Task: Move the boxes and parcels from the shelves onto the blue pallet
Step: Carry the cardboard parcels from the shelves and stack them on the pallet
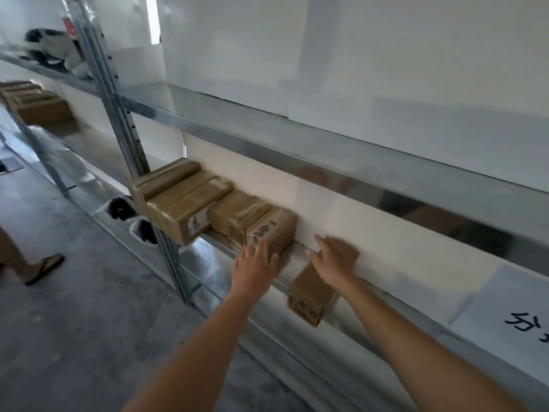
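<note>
Soft, even daylight; glare streaked the metal shelf (297,135); motion blur and wide-angle bending softened the edges.

Four taped brown cardboard boxes on the galvanised metal shelf (350,319): large flat box (178,200) overhanging its front edge, two smaller boxes (237,218) (273,231) side by side just right, fourth box (312,292) apart, overhanging the edge.

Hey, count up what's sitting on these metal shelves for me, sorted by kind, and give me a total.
Brown cardboard boxes, middle shelf near the hands: 4
Brown cardboard boxes, far left (blurred stack, counted as one): 1
Black-and-white soft parcels, upper shelf, far left: 1
Black-and-white items, lower shelf: 2
Total: 8
</note>
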